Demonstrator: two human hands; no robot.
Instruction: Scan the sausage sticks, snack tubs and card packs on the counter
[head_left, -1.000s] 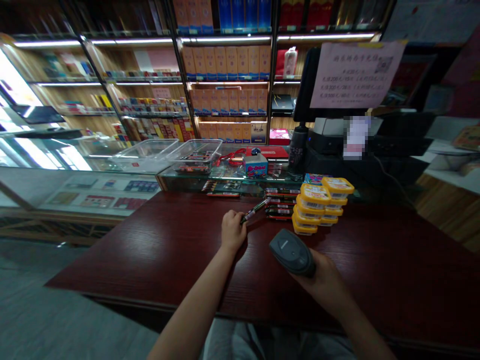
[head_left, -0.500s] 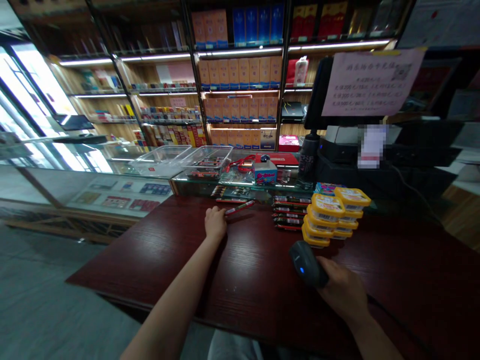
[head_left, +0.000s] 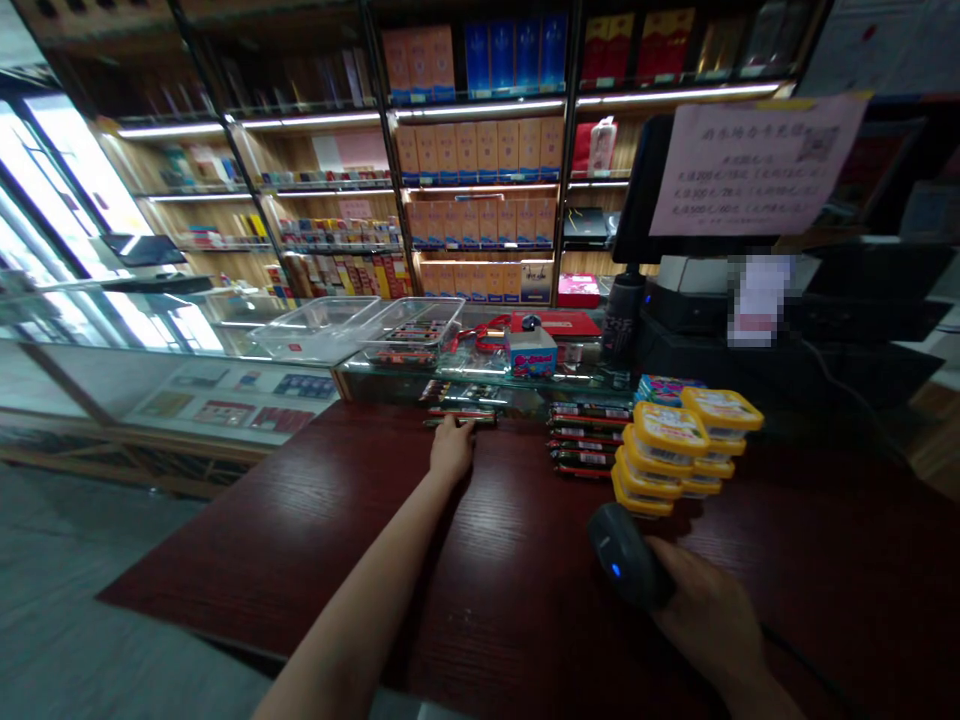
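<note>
My right hand (head_left: 709, 615) is wrapped round a black barcode scanner (head_left: 628, 555) with a lit blue light, low over the right of the brown table. My left hand (head_left: 451, 452) reaches to the table's back edge, its fingers closed on a slim stick-shaped packet (head_left: 484, 416) lying almost level; the fingertips are partly hidden. To its right, several similar dark packets (head_left: 583, 457) lie in a row. Beside them are stacked yellow-lidded tubs (head_left: 670, 428), just beyond the scanner.
Behind the brown table (head_left: 337, 530) runs a glass counter with a clear plastic bin (head_left: 412, 325) of packets and a small blue-and-pink box (head_left: 532, 355). A monitor bearing a pink paper sign (head_left: 757, 165) stands at right. The scanner's cable trails right.
My left hand has shifted slightly right, and the packet it holds has gone from slanted to nearly level at the back edge. The scanner sits slightly lower and farther right in view.
</note>
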